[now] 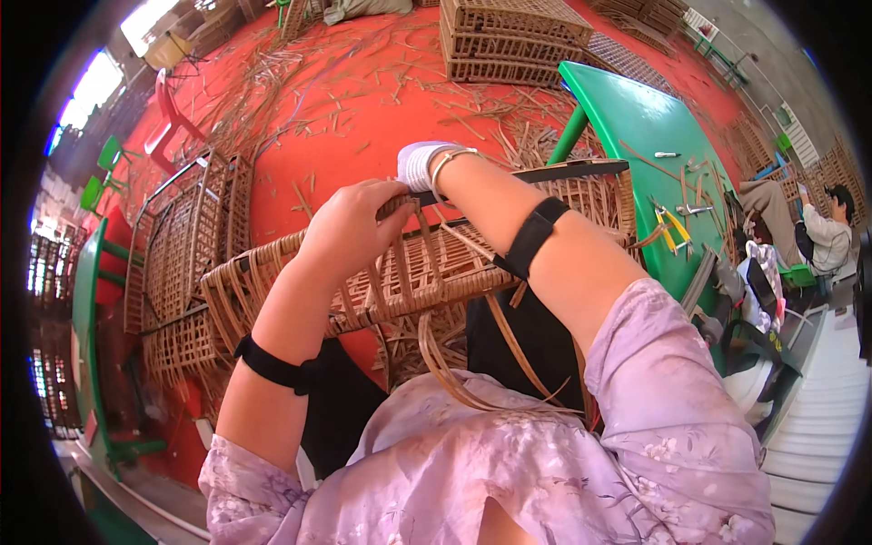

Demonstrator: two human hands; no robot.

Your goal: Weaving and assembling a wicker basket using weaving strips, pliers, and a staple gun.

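Fingers of the left hand (350, 227) curl shut over the upper rim of a woven rattan frame (400, 272) lying across the lap. The right hand (420, 163), wrapped in white, closes on the same dark rim farther along. Loose cane strips (454, 363) trail below. To the right, the green desk (636, 118) edge stands close; ahead, the red floor (363, 100) lies open, strewn with offcuts.

No packages, labels, signs or screens in view; just woven cane work, strips and hand tools.
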